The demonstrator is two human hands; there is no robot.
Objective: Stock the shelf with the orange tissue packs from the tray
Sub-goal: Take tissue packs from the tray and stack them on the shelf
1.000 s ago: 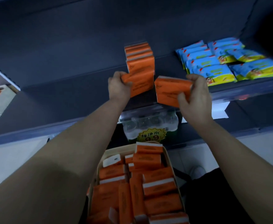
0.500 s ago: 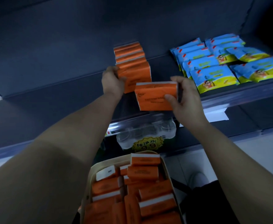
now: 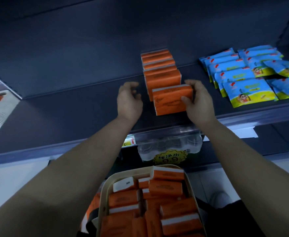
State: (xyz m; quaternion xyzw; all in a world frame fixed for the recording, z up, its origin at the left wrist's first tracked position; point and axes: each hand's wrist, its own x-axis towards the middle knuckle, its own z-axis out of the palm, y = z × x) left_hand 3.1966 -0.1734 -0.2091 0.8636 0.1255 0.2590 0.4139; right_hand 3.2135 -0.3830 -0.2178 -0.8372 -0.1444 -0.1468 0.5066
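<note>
Where the bottom edge cuts off the tray, its near end is lost, and the wrapper print is too blurred to read. Orange tissue packs lie jumbled inside it. Over the shelf, the right grip pinches one orange pack just before the standing row; the left grip hovers beside, loosely curled, holding nothing.
</note>
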